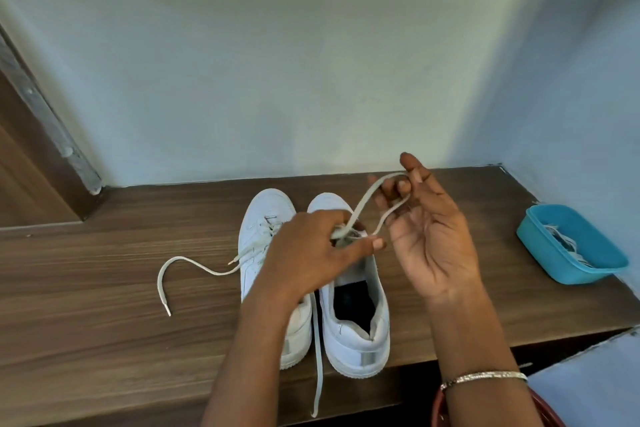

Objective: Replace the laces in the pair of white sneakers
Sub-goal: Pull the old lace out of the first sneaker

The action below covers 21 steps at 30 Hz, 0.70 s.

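Note:
Two white sneakers stand side by side on the wooden shelf, toes toward the wall: the left sneaker and the right sneaker. My left hand rests over the right sneaker's eyelets and pinches its white lace there. My right hand is raised above and to the right, with a loop of that lace caught between its fingers. Another lace end hangs down between the heels over the shelf's front edge. The left sneaker's lace trails loose to the left.
A blue plastic tub holding white laces sits at the shelf's right end. The wooden shelf meets a pale wall at the back and a door frame at the left. A bracelet circles my right wrist.

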Motion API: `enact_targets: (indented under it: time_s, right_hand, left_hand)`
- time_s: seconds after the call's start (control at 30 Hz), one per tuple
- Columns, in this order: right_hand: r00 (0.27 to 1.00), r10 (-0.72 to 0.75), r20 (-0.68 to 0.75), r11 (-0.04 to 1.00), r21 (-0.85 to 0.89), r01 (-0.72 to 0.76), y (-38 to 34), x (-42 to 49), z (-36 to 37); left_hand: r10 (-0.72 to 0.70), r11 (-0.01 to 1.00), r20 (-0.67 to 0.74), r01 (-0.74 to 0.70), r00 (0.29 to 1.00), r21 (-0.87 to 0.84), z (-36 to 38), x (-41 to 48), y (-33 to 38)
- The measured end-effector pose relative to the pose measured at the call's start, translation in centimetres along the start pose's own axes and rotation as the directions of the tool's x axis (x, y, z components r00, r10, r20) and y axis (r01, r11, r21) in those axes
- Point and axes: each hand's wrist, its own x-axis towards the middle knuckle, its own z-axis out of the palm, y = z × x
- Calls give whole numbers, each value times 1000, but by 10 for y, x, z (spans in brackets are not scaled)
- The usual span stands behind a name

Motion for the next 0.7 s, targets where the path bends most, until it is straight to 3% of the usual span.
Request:
enact_targets:
  time_s: [0.07,0.13,0.27,0.33,0.4,0.47,0.57,0.63,0.7]
  right_hand:
    - [999,14,-32,993,119,-10,-1,1,-1]
    - [996,17,-89,986,164,-2,-6,1,-7]
    - [989,34,-147,990,-131,-54,-6,-2,-13]
    - [993,45,-110,925,-370,-83,5,-2,-7]
    - [997,72,-31,838,-540,-78,19,-5,1]
    - [986,159,47,802,-588,-101,28,-9,7]
    - [955,277,109,762,-631,-149,30,-10,10]
    - [941,319,116,725,-669,-164,29,-9,7]
    - [912,389,128,695,-691,-200,30,-10,7]
  left_hand:
    - [72,996,-84,-67,994,58,8,3,6]
    - [107,987,-193,-128,975,-98,7,5,9]
    - [82,835,-264,-211,961,-508,-5,0,30]
    - [-1,674,-250,-184,968,-716,-6,-2,40]
    - [-137,437,-190,-113,972,-892,-8,-2,49]
    - [-232,249,-160,-100,960,-963,-10,2,52]
    - [-337,85,-144,-122,930,-989,-17,5,42]
    - [-355,59,-126,-113,926,-992,-19,5,33]
    - [-386,116,-133,-95,913,-989,-21,5,29]
